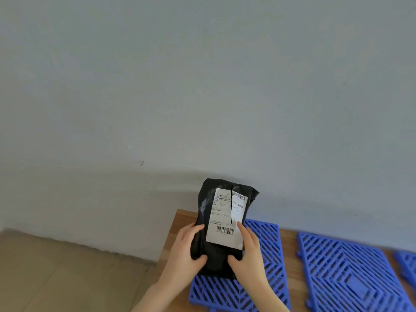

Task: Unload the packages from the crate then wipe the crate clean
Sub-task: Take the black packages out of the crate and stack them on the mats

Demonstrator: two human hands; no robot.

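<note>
1. Black package [216, 255], soft plastic mailer with a white shipping label [225, 221] torn down its upper middle; held in the air between both hands, above the near-left corner of the tabletop [177, 224], not resting on anything visible.
2. Left hand [182, 255]: gripping the package's left long edge, thumb across the front, fingers wrapped behind.
3. Right hand [247, 251]: gripping the lower right edge, thumb on the black front, forefinger laid straight along the label's right border.
4. Key relation: package directly between the hands, neither one nearer; long axis running up and away from the body toward the wall [202, 86], top leaning slightly right; label facing the camera.
5. Directly beneath: blue slatted panel [270, 255], flat on the wood; a second panel [349, 273] just to its right, a third [407, 264] cut by the frame edge. Whether parts of the crate, impossible to tell; no assembled crate in view.
6. Judged step: unloading, with package in transit. Probable need next: lowering flat, long axis kept as is, both hands releasing together.
7. Surface and room: pale wooden tabletop against a plain grey-blue wall; tan tiled floor [56, 266] to the left.
</note>
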